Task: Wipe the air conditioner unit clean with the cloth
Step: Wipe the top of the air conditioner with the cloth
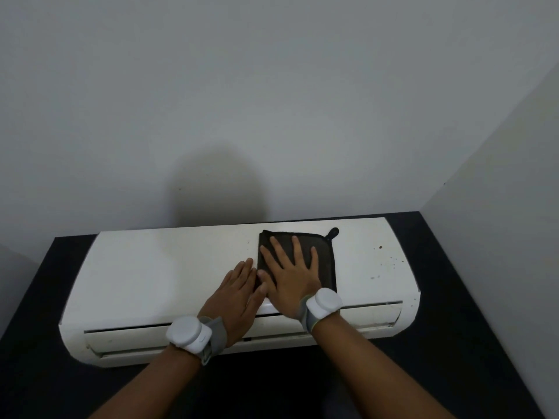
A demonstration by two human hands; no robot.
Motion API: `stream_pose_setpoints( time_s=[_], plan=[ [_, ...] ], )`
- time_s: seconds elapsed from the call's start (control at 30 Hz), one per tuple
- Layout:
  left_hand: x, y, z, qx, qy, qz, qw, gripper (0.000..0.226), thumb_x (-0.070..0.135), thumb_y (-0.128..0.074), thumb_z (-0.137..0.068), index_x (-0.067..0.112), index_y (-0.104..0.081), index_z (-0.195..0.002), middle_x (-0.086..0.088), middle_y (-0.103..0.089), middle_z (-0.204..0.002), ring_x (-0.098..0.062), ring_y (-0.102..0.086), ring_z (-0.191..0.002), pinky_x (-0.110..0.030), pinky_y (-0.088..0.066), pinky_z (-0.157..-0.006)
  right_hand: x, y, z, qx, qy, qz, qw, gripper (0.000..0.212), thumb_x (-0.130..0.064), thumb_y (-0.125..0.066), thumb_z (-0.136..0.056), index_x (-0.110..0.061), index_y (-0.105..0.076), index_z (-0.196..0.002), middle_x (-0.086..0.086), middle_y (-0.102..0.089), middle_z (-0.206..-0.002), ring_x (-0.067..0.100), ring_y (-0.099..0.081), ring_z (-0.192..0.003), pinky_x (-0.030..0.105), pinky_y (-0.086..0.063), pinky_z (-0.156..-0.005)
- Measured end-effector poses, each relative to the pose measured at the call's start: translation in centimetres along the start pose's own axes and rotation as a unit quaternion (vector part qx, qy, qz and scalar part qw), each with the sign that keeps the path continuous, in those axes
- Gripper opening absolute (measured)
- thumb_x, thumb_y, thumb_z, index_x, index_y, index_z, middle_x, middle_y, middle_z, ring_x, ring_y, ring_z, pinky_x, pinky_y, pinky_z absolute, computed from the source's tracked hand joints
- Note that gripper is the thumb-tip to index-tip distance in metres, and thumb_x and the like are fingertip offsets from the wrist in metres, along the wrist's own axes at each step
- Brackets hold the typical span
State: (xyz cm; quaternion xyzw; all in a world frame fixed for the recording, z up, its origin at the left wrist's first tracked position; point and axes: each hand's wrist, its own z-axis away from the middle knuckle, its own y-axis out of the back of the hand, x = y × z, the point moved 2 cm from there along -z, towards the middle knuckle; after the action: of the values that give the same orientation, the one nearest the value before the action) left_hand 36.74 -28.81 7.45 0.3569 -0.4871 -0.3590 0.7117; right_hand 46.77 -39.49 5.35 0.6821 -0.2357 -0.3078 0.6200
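A white air conditioner unit (169, 267) lies on a dark surface, its vent flap facing me. A dark brown folded cloth (325, 246) with a hanging loop lies flat on the unit's top, right of centre. My right hand (292, 276) presses flat on the cloth with fingers spread. My left hand (239, 293) rests flat on the unit just left of the cloth, its fingertips touching the cloth's left edge. Brown specks (380, 247) dot the unit's right end.
The dark table surface (472, 328) surrounds the unit. A grey wall (272, 101) rises right behind it and a second wall (508, 164) closes in at the right. White wrist devices sit on both forearms.
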Motion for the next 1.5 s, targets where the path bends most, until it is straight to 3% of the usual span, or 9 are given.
stream_pose_setpoints(
  time_s=[0.17,0.3,0.4,0.53,0.83,0.97,1.13,1.3,1.5],
  plan=[
    [-0.2,0.4,0.6,0.028,0.015,0.086,0.996,0.065,0.049,-0.011,-0.094,0.014,-0.002,-0.148,-0.001,0.006,-0.157,-0.001,0.012,-0.136,-0.017,0.008,-0.111,-0.3,0.1,0.2,-0.004,0.042,-0.007,0.999,0.056,-0.058,-0.014,-0.096,-0.040,-0.026,-0.147,-0.013,-0.017,-0.158,0.033,-0.012,-0.146,0.065,-0.010,-0.111],
    [-1.2,0.9,1.4,0.046,0.038,0.094,0.994,0.099,0.075,0.011,-0.073,0.010,-0.001,-0.147,0.003,0.012,-0.152,-0.003,0.011,-0.137,-0.020,0.007,-0.113,0.0,0.0,-2.2,-0.025,0.043,-0.025,0.998,0.057,-0.064,-0.011,-0.093,-0.044,-0.021,-0.146,-0.015,-0.014,-0.159,0.030,-0.009,-0.147,0.063,-0.004,-0.111],
    [-2.1,1.5,2.2,0.072,0.062,0.111,0.989,0.080,0.059,-0.007,-0.083,0.011,-0.004,-0.147,-0.001,0.005,-0.157,0.001,0.010,-0.135,-0.018,0.007,-0.112,-1.0,-0.5,-4.7,-0.035,0.015,-0.035,0.999,0.060,-0.065,-0.006,-0.091,-0.044,-0.020,-0.146,-0.015,-0.015,-0.158,0.030,-0.007,-0.146,0.062,0.000,-0.110],
    [-3.6,2.4,3.4,0.111,0.086,0.134,0.981,0.080,0.058,-0.011,-0.083,0.011,-0.008,-0.147,-0.001,0.001,-0.158,0.001,0.008,-0.136,-0.018,0.005,-0.111,-3.7,-0.3,-6.5,-0.021,0.004,-0.024,0.999,0.056,-0.060,-0.018,-0.092,-0.041,-0.042,-0.139,-0.013,-0.040,-0.148,0.033,-0.034,-0.138,0.067,-0.017,-0.105],
    [-4.8,3.8,3.7,0.174,0.086,0.153,0.969,0.073,0.052,-0.014,-0.088,0.009,-0.015,-0.147,-0.004,-0.006,-0.158,-0.009,0.000,-0.143,-0.025,0.000,-0.117,-8.3,-0.9,-1.7,-0.045,0.239,-0.038,0.969,0.057,-0.058,-0.009,-0.095,-0.039,-0.004,-0.149,-0.013,-0.007,-0.160,0.034,0.000,-0.147,0.063,0.005,-0.109],
    [-4.2,3.6,3.5,0.161,0.092,0.148,0.972,0.077,0.055,-0.011,-0.086,0.009,-0.014,-0.147,-0.002,-0.003,-0.158,-0.008,0.003,-0.143,-0.023,0.002,-0.116,-6.3,-0.4,-0.2,-0.034,0.282,-0.012,0.959,0.054,-0.056,-0.016,-0.098,-0.037,-0.014,-0.149,-0.010,-0.017,-0.158,0.029,-0.004,-0.148,0.058,0.000,-0.113],
    [-3.5,3.0,3.1,0.145,0.090,0.149,0.974,0.076,0.056,-0.012,-0.086,0.011,-0.014,-0.148,-0.001,-0.002,-0.158,-0.007,0.003,-0.143,-0.023,0.001,-0.116,-2.5,0.2,-0.2,-0.042,0.252,-0.001,0.967,0.053,-0.059,-0.017,-0.098,-0.039,-0.025,-0.146,-0.011,-0.029,-0.154,0.023,-0.014,-0.147,0.054,-0.009,-0.115],
    [-2.2,2.5,2.5,0.133,0.074,0.136,0.979,0.079,0.060,-0.012,-0.085,0.012,-0.015,-0.148,0.002,-0.002,-0.158,0.000,0.004,-0.138,-0.021,0.002,-0.114,3.6,1.3,-2.8,-0.066,0.123,0.020,0.990,0.057,-0.062,-0.007,-0.094,-0.045,-0.014,-0.147,-0.015,-0.016,-0.158,0.017,-0.005,-0.147,0.051,-0.007,-0.116],
    [0.0,1.2,1.8,0.097,0.048,0.103,0.989,0.079,0.061,-0.015,-0.086,0.011,-0.012,-0.148,0.001,-0.001,-0.158,-0.006,0.003,-0.142,-0.018,0.005,-0.112,8.0,1.1,-3.2,-0.064,0.030,-0.007,0.998,0.061,-0.066,0.000,-0.089,-0.047,-0.010,-0.147,-0.018,-0.008,-0.159,0.016,-0.003,-0.147,0.051,-0.003,-0.115]
  ],
)
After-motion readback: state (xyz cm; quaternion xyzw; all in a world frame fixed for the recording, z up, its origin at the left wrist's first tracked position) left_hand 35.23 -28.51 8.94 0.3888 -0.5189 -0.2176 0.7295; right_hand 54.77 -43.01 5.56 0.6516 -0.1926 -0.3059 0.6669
